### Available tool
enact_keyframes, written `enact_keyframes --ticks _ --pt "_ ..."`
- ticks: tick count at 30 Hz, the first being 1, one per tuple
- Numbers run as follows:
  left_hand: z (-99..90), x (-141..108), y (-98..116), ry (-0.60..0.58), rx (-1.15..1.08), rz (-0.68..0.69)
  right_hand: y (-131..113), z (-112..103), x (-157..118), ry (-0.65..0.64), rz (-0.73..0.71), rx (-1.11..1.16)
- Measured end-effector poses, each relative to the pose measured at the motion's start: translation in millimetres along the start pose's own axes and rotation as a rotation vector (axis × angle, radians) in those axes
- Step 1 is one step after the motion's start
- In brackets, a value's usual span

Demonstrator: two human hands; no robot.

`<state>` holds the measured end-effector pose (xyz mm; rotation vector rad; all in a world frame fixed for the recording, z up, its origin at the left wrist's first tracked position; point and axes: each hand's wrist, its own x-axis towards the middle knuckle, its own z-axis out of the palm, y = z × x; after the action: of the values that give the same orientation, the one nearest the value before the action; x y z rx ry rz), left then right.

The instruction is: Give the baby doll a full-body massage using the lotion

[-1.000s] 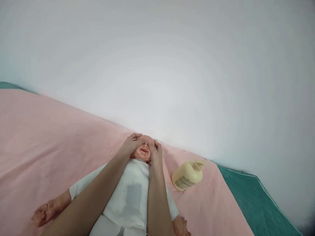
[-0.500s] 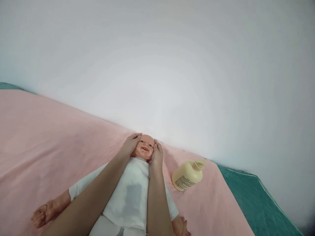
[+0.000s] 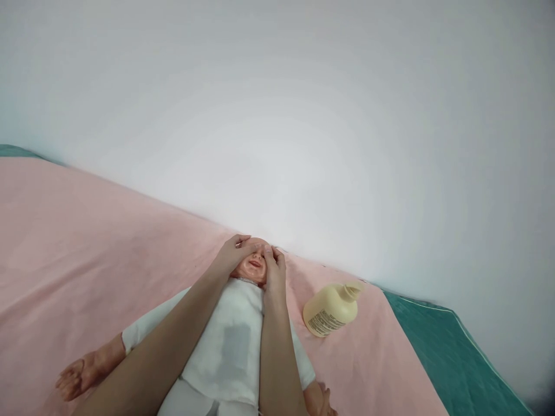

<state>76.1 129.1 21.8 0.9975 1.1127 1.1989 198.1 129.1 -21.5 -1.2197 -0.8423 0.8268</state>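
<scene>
A baby doll (image 3: 223,341) in a white top lies on its back, head away from me and arms spread. My left hand (image 3: 232,254) cups the left side of its head, fingers curved round it and the thumb laid across the brow and eye. On the other side my right hand (image 3: 274,266) holds the head the same way, its thumb beside the doll's eye. Both thumbs meet near the top of the nose, and the eyes are mostly covered. The doll's mouth shows between my hands.
A pale yellow pump bottle (image 3: 330,310) stands to the right of the doll. Beneath them is a pink sheet (image 3: 104,231) over a green cover (image 3: 451,346). A plain pale wall (image 3: 277,115) rises close behind the doll's head.
Both thumbs have moved inward from the sides of the doll's head over its eyes and brow. The fingers stay at the sides; the doll and bottle have not visibly moved.
</scene>
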Motion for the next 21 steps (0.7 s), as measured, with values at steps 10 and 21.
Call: enact_keyframes --ticks 10,21 --pt "-1.0 2 -2 0.006 -0.006 -0.019 2 -1 4 0.046 0.062 0.029" --pt "1.7 8 -5 0.037 -0.028 0.042 12 -4 12 0.035 0.070 0.150"
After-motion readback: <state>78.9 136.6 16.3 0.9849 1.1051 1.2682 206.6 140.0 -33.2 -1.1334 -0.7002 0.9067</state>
